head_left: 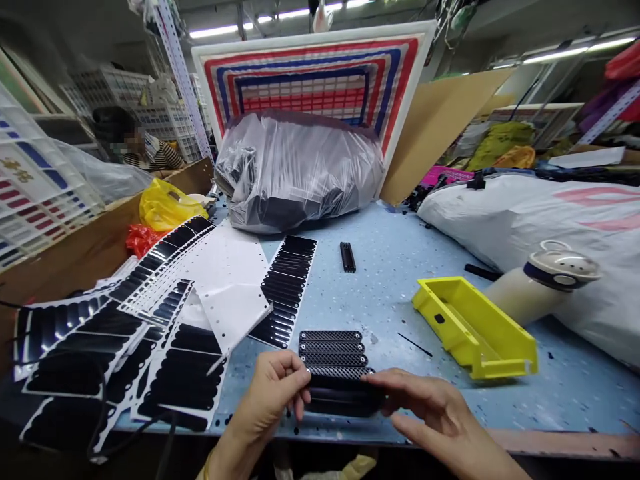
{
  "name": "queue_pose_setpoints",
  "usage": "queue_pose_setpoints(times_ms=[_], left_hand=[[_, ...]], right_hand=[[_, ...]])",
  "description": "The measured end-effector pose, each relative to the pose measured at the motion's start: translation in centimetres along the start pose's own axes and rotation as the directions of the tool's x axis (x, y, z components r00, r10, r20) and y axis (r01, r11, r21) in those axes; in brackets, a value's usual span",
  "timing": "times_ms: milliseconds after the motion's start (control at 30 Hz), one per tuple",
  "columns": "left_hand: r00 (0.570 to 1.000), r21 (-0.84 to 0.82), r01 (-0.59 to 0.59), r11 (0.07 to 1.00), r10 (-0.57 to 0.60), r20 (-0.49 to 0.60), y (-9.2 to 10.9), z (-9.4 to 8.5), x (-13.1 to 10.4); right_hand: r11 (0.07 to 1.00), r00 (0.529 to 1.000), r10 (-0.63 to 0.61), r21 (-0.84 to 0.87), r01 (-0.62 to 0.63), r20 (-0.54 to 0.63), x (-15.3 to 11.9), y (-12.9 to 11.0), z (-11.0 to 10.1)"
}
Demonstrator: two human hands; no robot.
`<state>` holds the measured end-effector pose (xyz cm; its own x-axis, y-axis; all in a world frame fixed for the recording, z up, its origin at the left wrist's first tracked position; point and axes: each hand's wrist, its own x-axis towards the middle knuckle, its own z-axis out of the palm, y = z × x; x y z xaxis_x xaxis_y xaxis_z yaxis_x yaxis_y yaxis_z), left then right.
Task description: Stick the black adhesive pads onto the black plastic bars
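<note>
Several black bars with a mesh-patterned face [332,348] and a round hole at each end lie side by side near the table's front edge. My left hand [280,385] is closed, thumb and forefinger pinching the left end of the nearest mesh bar. Just below that bar are smooth dark bars [345,397], partly blurred. At the right end, the forefinger of my right hand [433,413] touches the mesh bar; its thumb is spread apart, and its other fingertips are partly hidden. A small black bundle of bars [347,257] lies farther back.
Sheets of black adhesive strips [287,287] and white backing paper [235,313] cover the left. On the right are a yellow bin [465,327], a bottle [530,287] and a white sack [500,207]. A filled plastic bag [305,167] stands behind; a person [160,152] sits far left.
</note>
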<state>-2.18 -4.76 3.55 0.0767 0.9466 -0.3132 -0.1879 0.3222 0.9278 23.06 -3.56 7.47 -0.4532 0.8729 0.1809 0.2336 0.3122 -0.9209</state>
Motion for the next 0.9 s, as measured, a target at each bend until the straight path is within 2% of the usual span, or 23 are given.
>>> queue_pose_setpoints(times_ms=[100, 200, 267, 333, 533, 667, 733, 800, 900], left_hand=[[1.0, -0.007, 0.022, 1.0, -0.022, -0.004, 0.1, 0.0, 0.6], [0.997, -0.013, 0.038, 0.999, -0.038, 0.066, 0.3, 0.3, 1.0], [0.994, -0.026, 0.043, 0.999, -0.041, 0.104, 0.5, 0.5, 1.1], [0.991, -0.043, 0.043, 0.998, -0.037, 0.125, 0.5, 0.5, 1.1], [0.99, -0.088, 0.072, 0.994, -0.06, 0.127, 0.1, -0.2, 1.0], [0.991, -0.064, 0.083, 0.995, -0.075, 0.109, -0.1, -0.5, 1.0], [0.995, -0.005, 0.07, 0.998, -0.069, 0.067, -0.1, -0.9, 1.1], [0.999, 0.066, 0.031, 0.997, -0.029, -0.026, 0.0, -1.5, 1.2], [0.986, 0.225, -0.061, 0.972, 0.093, -0.135, -0.2, -2.2, 0.8]], right_hand=[[0.991, 0.997, -0.033, -0.131, 0.024, -0.063, -0.2, 0.9, -1.2], [0.928, 0.962, -0.229, -0.332, 0.169, -0.148, 0.4, 1.5, -0.5], [0.863, 0.917, -0.385, -0.394, 0.318, -0.103, 1.0, 1.8, 0.6], [0.814, 0.894, -0.448, -0.418, 0.402, -0.011, 1.5, 2.0, 1.7], [0.786, 0.913, -0.395, -0.476, 0.394, 0.103, 1.9, 1.8, 2.9], [0.783, 0.91, -0.396, -0.473, 0.405, 0.125, 2.5, 2.0, 2.9], [0.792, 0.915, -0.386, -0.468, 0.392, 0.114, 2.7, 2.1, 2.2], [0.825, 0.937, -0.34, -0.454, 0.337, 0.078, 2.7, 2.3, 1.0], [0.896, 0.983, -0.18, -0.409, 0.171, 0.017, 2.1, 2.7, -1.1]])
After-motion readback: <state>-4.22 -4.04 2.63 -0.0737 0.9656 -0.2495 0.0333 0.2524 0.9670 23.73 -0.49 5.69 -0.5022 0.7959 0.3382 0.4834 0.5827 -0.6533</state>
